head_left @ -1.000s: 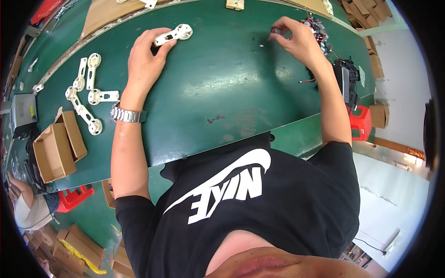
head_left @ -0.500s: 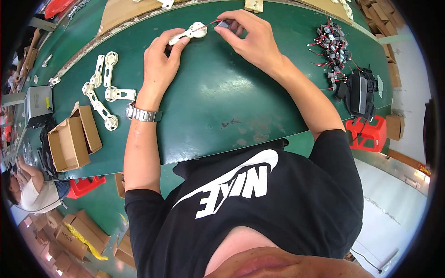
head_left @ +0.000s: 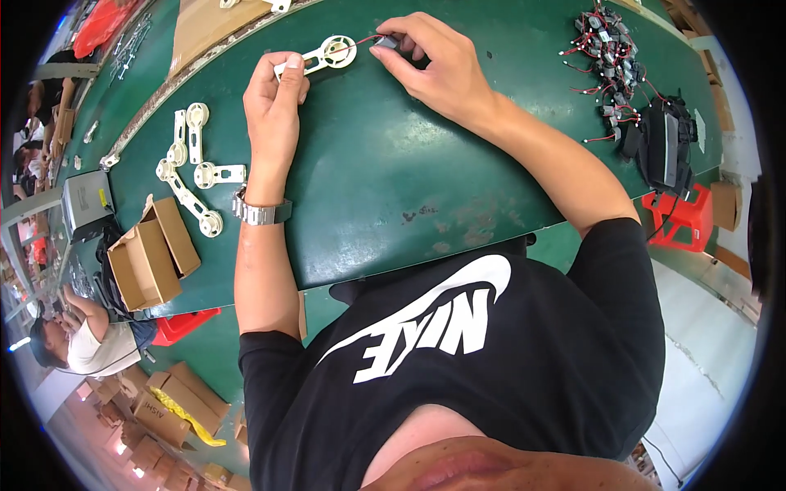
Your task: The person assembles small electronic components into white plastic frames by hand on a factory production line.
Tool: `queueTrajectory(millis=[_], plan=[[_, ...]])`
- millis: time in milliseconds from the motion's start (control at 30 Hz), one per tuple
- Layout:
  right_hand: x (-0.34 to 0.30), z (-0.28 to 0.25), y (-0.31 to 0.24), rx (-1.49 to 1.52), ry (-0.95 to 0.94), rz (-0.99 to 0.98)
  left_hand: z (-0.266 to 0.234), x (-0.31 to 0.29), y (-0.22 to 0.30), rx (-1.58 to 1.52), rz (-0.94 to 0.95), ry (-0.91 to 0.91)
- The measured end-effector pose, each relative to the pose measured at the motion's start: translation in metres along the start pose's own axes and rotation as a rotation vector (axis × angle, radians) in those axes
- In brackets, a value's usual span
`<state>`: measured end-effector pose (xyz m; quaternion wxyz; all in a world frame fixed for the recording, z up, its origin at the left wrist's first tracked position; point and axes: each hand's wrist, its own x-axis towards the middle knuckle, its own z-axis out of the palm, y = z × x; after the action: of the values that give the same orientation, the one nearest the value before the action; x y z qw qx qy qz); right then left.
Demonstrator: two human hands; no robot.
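Note:
My left hand (head_left: 274, 102) is closed on the far end of a white plastic arm (head_left: 336, 52), thumb on top. The arm has a slotted bar and a spoked round ring that points to the right. Between the thumb and fingers of my right hand (head_left: 446, 72) is a small grey motor (head_left: 386, 42), partly hidden by the fingers. From the motor a thin red wire (head_left: 367, 39) runs left to the ring and along the arm. A short gap separates motor and ring.
Several similar white plastic arms (head_left: 187, 195) lie at the left of the green table (head_left: 360, 196). Beside them stands an open cardboard box (head_left: 146, 268). At the right are a pile of wired grey motors (head_left: 607, 61) and a black bag-like item (head_left: 667, 147). Another person (head_left: 94, 340) sits at the far left.
My left hand has slid back to the bar's end, showing more of the white arm. The ring now faces up more openly. The motor stays in my right hand. The whole view has shifted slightly.

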<state>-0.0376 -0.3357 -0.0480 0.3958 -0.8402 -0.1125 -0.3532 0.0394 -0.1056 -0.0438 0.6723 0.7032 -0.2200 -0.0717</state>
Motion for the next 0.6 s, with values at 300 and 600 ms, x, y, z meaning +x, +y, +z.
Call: queueTrajectory(millis=[300,600], plan=[[-0.003,0.005,0.008,-0.011,-0.041,-0.087,0.010,-0.005,0.003,-0.004,-0.027,-0.024],[-0.005,0.002,0.004,0.029,-0.126,-0.055,0.030,-0.016,0.005,0.204,0.025,-0.016]])
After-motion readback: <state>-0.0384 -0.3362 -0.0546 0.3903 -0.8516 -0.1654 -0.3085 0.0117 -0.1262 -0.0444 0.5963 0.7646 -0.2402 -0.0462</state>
